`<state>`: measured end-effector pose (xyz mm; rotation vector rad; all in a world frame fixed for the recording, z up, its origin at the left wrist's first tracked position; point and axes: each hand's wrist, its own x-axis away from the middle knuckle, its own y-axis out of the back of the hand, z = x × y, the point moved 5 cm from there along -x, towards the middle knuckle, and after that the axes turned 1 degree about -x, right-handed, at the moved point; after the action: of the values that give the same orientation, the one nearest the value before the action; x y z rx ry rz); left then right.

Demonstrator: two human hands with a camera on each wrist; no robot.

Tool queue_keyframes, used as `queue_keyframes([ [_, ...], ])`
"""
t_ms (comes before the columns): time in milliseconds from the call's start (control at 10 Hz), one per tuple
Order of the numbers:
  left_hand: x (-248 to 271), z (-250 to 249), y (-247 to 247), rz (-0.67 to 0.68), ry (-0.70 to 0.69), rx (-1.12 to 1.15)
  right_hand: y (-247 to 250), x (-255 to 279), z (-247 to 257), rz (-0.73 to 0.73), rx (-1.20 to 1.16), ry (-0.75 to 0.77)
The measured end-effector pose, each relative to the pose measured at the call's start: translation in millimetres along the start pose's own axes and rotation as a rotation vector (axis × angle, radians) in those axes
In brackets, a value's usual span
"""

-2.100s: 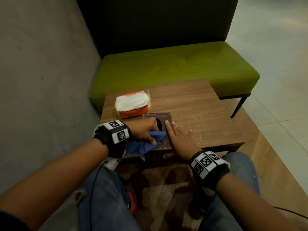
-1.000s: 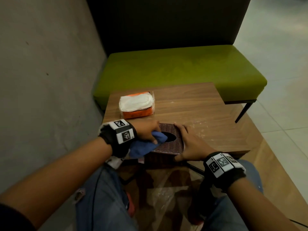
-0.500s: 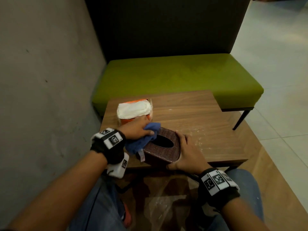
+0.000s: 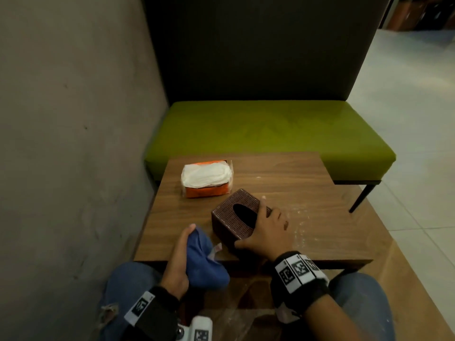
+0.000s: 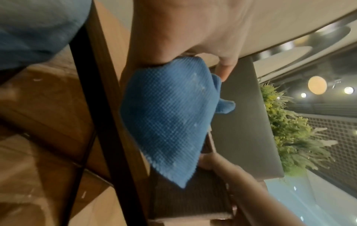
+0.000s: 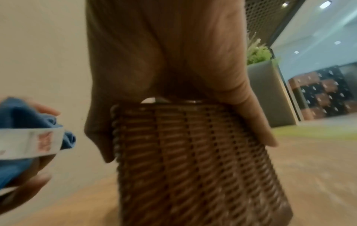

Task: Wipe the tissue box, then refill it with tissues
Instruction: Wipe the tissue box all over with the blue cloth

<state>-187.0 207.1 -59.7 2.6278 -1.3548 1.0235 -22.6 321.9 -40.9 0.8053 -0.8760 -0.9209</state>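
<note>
A brown woven tissue box (image 4: 234, 217) (image 6: 193, 160) with a dark oval slot stands turned at an angle on the wooden table (image 4: 307, 193). My right hand (image 4: 267, 230) grips its near right corner, thumb on the near side and fingers over the top and far side. My left hand (image 4: 179, 257) holds a bunched blue cloth (image 4: 202, 262) (image 5: 166, 116) at the table's near edge, just left of the box and apart from it. An orange pack of white tissues (image 4: 206, 179) lies open behind the box, towards the back left.
A grey wall (image 4: 73, 143) runs close along the table's left side. A green bench (image 4: 270, 134) with a dark backrest stands behind the table. White specks lie on the tabletop right of the box. My knees in jeans (image 4: 128, 291) sit below the near edge.
My left hand with the cloth has come off the box top and drawn back to the table's near edge. The right hand has turned the box and now grips its near corner.
</note>
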Motion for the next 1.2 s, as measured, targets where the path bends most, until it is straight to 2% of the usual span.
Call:
queue_keyframes([
  [100, 3.5, 14.2, -14.8, -0.351, -0.312, -0.433, 0.8, 10.6, -6.7, -0.185, -0.241, -0.011],
  [200, -13.3, 17.0, -26.2, -0.171, -0.331, -0.493, -3.8, 29.1, -8.7, -0.432, -0.437, 0.079],
  [300, -9.1, -8.7, -43.9, 0.100, -0.402, -0.462, -10.0, 43.1, -3.8, -0.556, -0.548, 0.171],
  [400, -6.6, -9.0, -54.0, 0.120, -0.504, -0.575, -9.3, 43.2, -2.8, -0.497, -0.598, 0.199],
  [500, -7.5, -19.5, -44.4, 0.012, -0.607, -0.655, -9.2, 42.4, -2.3, -0.317, -0.556, 0.265],
  [600, 0.6, -42.1, -41.1, 0.022, -0.730, -1.069, 11.9, 48.3, -8.7, -0.313, -0.481, 0.311],
  [700, 17.8, -57.7, -46.2, 0.193, -0.897, -1.454, 47.4, 53.7, -5.0, -0.390, -0.222, 0.488],
  [800, 25.3, -62.4, -49.9, 0.316, -0.988, -1.610, 54.6, 50.2, 3.1, -0.138, -0.015, 0.570],
  [900, 29.9, -61.5, -58.2, 0.393, -1.071, -1.598, 48.5, 47.4, 1.1, -0.039, -0.128, 0.602],
  [1000, 29.2, -67.6, -58.2, 0.462, -1.022, -1.364, 40.4, 49.2, -9.3, -0.128, -0.303, 0.542],
  [1100, 22.9, -82.7, -43.7, 0.307, -0.786, -0.828, 36.7, 50.7, -23.9, -0.252, -0.436, 0.443],
  [1200, 11.9, -83.5, -28.6, 0.082, -0.522, -0.225, 34.8, 51.8, -30.8, -0.275, -0.460, 0.412],
])
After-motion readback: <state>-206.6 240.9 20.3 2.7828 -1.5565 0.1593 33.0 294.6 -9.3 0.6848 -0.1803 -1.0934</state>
